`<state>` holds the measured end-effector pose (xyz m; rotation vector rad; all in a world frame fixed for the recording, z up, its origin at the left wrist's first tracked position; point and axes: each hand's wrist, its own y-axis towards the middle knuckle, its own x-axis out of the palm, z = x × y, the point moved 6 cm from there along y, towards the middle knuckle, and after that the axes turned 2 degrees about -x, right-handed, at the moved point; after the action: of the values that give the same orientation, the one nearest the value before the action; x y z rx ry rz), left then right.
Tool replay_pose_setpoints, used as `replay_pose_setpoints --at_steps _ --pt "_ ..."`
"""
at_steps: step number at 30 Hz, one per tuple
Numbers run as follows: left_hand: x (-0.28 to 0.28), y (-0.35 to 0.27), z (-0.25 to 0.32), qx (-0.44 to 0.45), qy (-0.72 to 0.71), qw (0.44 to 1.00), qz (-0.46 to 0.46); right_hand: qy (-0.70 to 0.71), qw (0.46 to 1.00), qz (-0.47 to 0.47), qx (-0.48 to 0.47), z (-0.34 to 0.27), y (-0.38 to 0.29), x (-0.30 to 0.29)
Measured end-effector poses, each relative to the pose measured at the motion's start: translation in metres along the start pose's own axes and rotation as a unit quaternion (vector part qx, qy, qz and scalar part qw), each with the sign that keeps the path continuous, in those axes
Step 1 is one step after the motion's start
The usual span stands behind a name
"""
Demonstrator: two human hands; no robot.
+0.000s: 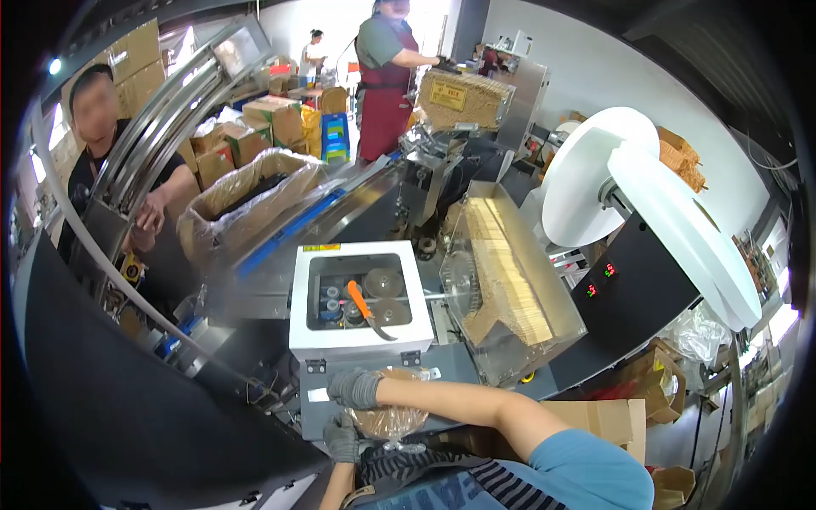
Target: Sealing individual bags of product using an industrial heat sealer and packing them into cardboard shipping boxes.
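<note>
A grey knitted glove covers my right hand point(354, 388), which lies over the upper left part of a clear plastic bag with brown contents point(389, 417). My left hand point(342, 438), gloved alike, is at the bag's lower left side. The fingers of both are too hidden to tell a grip. The bag rests on a grey machine surface point(449, 382) near my body. Beyond it stands a white machine box with a window point(296, 319), and on the window lies a curved blade with an orange handle point(361, 299).
A clear hopper point(567, 319) of stacked thin sticks stands right of the box. White discs point(688, 229) rise at the right. One person point(95, 121) reaches in at the left; another in a red apron point(386, 121) stands behind. An open carton point(599, 417) is by my right arm.
</note>
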<state>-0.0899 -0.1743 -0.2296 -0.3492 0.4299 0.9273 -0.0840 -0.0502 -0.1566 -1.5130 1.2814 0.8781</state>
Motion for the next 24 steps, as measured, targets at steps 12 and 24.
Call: replay_pose_setpoints --at_steps 12,24 --pt "0.001 0.012 0.006 -0.076 -0.105 0.992 0.001 0.056 0.994 0.084 0.051 0.051 -0.004 -0.046" --pt "0.0 -0.004 0.003 -0.069 -0.125 0.99 0.014 -0.143 0.968 -0.172 -0.115 -0.018 0.025 0.0"
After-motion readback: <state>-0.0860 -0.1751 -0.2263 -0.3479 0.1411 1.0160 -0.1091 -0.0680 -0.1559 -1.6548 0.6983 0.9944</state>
